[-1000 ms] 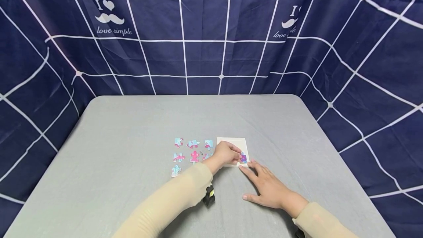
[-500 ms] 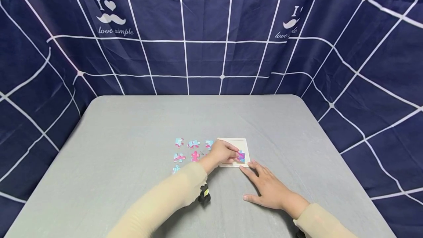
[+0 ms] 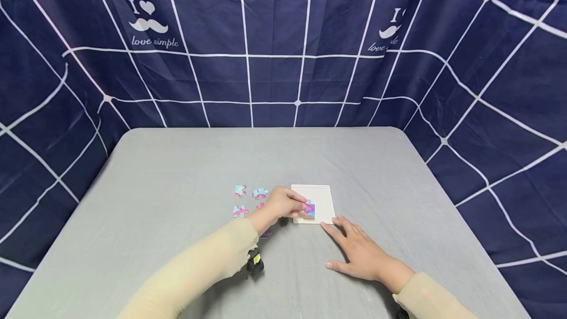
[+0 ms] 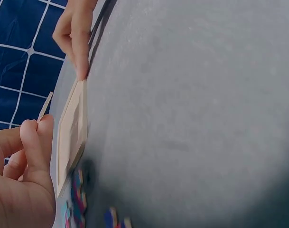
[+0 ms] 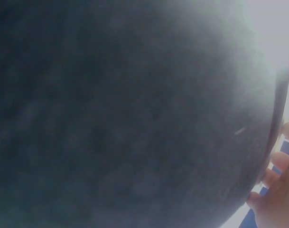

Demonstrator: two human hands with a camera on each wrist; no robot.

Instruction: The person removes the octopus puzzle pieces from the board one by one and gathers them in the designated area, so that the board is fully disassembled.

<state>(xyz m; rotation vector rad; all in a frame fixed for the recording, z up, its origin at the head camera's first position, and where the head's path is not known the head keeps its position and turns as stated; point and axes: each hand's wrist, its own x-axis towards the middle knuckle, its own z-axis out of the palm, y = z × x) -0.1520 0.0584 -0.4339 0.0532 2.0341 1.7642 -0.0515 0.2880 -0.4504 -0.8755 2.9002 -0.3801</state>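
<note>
Thumb and fingers of my left hand [image 3: 282,203] pinch a purple, pink and blue jigsaw piece [image 3: 311,209]. In the head view the piece overlaps the left part of a cream puzzle tray [image 3: 324,200]. The left wrist view shows the piece [image 4: 45,105] edge-on, raised clear of the tray [image 4: 70,128]. With fingers extended, my right hand [image 3: 360,250] rests on the table, its fingertips touching the tray's near right corner. Only part of the right hand [image 5: 279,190] enters the right wrist view.
Loose jigsaw pieces [image 3: 240,210] lie left of the tray, some hidden behind my left hand and forearm. The grey table [image 3: 186,176] extends around them. A dark blue curtain [image 3: 274,78] with white lines encloses the back and sides.
My left hand has moved left with the pinched jigsaw piece, from the tray's right corner to its left part. My right hand stays at the corner.
</note>
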